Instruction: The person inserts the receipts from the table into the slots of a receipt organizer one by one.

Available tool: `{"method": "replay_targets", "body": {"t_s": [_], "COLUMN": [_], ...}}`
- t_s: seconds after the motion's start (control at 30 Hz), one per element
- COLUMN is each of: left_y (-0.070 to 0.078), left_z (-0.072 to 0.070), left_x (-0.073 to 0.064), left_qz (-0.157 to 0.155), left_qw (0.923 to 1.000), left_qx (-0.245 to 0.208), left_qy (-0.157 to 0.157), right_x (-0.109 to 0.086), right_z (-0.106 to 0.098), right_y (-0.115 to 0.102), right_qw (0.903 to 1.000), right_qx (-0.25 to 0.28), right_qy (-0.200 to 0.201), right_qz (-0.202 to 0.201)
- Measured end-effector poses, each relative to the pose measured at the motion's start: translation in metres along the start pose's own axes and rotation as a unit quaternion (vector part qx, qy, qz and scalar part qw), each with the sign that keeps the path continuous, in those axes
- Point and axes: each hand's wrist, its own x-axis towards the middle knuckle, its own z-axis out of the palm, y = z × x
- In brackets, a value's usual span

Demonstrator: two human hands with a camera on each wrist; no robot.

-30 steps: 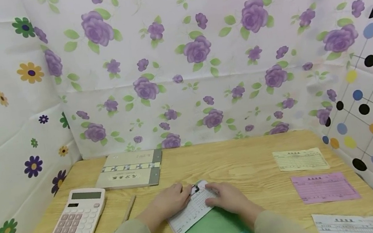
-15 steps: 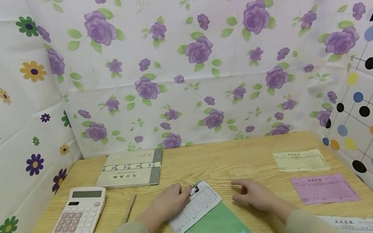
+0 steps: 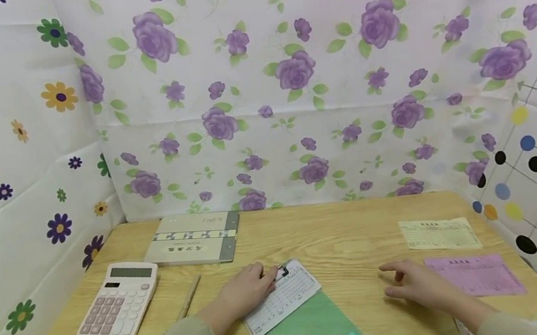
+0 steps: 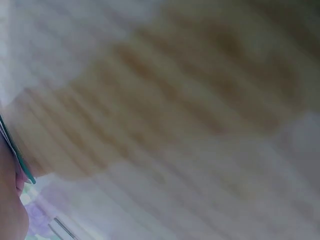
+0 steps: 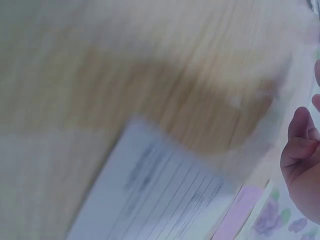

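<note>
My left hand point(image 3: 247, 292) holds the top left edge of a green clipboard point(image 3: 311, 327), its thumb beside the black metal clip point(image 3: 283, 272). Printed slips with a grid point(image 3: 282, 303) lie under that clip. In the left wrist view only part of the left hand point(image 4: 11, 200) shows, at the board's green edge. My right hand point(image 3: 416, 286) hovers over the table with loosely bent fingers and nothing in them. Just right of it lies a pink form slip point(image 3: 484, 274). A white form slip point(image 5: 155, 185) shows below it in the right wrist view, partly covered by my sleeve in the head view.
A yellow form slip point(image 3: 440, 234) lies at the back right. On the left are a pink and white calculator point(image 3: 118, 303), a thin wooden stick point(image 3: 190, 296) and a beige ledger book point(image 3: 193, 238). Patterned cloth point(image 3: 256, 77) stands round the table.
My right hand has let go of the clipboard's right side and moved right to the form slips. The left hand stays on the clipboard. The head view has turned slightly.
</note>
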Motion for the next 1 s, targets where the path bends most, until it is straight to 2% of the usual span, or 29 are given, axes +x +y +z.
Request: {"method": "replay_targets", "body": {"t_s": [0.13,0.37,0.57,0.67,0.83,1.0], "left_y": [-0.001,-0.004,-0.005,-0.004,-0.003,-0.004], "left_z": [0.001,0.004,-0.005,-0.01,-0.008,-0.005], "left_x": [-0.002,-0.006,-0.009,-0.009,-0.01,-0.008], "left_qz": [-0.003,-0.005,0.003,0.004,0.003,-0.008], "left_qw": [0.9998,0.9995,0.9992,0.9991,0.9994,0.9993], "left_qx": [-0.017,-0.031,-0.039,-0.041,-0.034,-0.033], "left_qy": [-0.007,-0.011,-0.007,-0.007,-0.01,-0.016], "right_x": [-0.016,-0.046,-0.07,-0.082,-0.093,-0.094], "right_z": [-0.007,-0.025,-0.043,-0.048,-0.048,-0.043], "right_y": [0.016,0.045,0.075,0.089,0.109,0.121], "right_qw": [0.9996,0.9993,0.9973,0.9955,0.9926,0.993], "right_qx": [-0.028,-0.028,-0.03,-0.031,-0.036,-0.028], "right_qy": [-0.004,-0.023,-0.066,-0.089,-0.112,-0.113], "right_qz": [0.006,-0.001,-0.007,0.007,0.029,-0.017]}}
